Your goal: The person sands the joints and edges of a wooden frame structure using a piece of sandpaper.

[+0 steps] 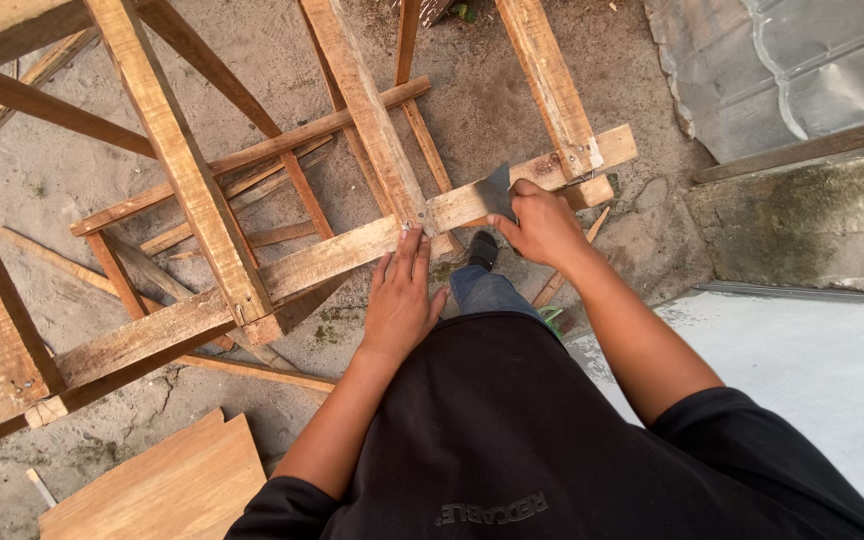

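Sandy ground under a rough wooden frame (182,160) filling the frame's upper left. Left hand (401,297) lies flat, fingers spread, steadying the long rail (332,258) at centre. Right hand (542,222) is closed around a dark flat blade (497,190), its edge on that rail; likely mid-trimming, needing firm bracing next.

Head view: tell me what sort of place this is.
Probably an outdoor work yard beside a building. A rough wooden frame stands on bare sandy ground, loose boards lie nearby, and a concrete slab edges the dirt.
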